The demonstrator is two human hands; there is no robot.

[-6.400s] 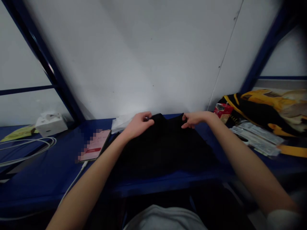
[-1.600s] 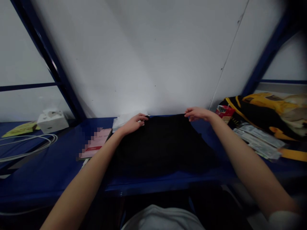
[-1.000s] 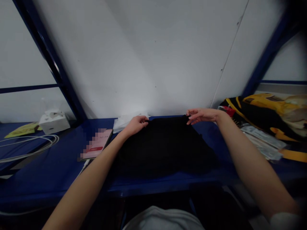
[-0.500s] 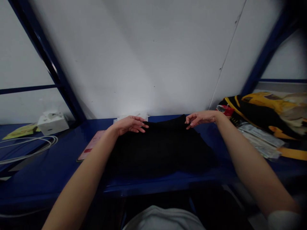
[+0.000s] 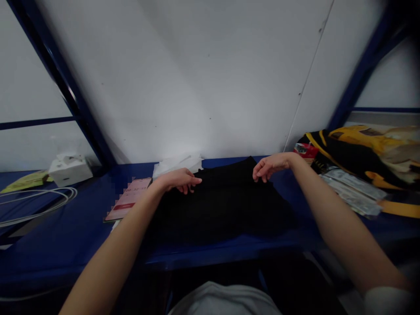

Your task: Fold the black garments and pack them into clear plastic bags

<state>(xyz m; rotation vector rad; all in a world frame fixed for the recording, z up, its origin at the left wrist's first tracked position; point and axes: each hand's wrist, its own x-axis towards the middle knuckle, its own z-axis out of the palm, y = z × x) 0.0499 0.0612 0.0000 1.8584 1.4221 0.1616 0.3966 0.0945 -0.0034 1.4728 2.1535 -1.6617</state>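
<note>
A black piece of clothing (image 5: 223,205) lies spread on the blue table, its upper edge running between my two hands. Its exact kind is hard to make out in the dark cloth. My left hand (image 5: 180,179) is at the upper left edge, thumb stretched over the fabric and the other fingers loosely bent and apart. At the upper right edge, my right hand (image 5: 269,167) hangs with loosely bent fingers, tips at or just above the cloth. No fabric shows pinched in either hand.
A phone with a pink screen (image 5: 127,199) lies left of the clothing. White plastic (image 5: 179,164) is behind it. Farther left are a white box (image 5: 70,169) and coiled white cable (image 5: 70,194). On the right sit plastic packets (image 5: 354,190) and a black-and-yellow bag (image 5: 348,153).
The upper edge of the black clothing, raised between my hands before, now lies flatter. My left hand has lowered and its fingers have bent downward; my right fingers have dropped slightly.
</note>
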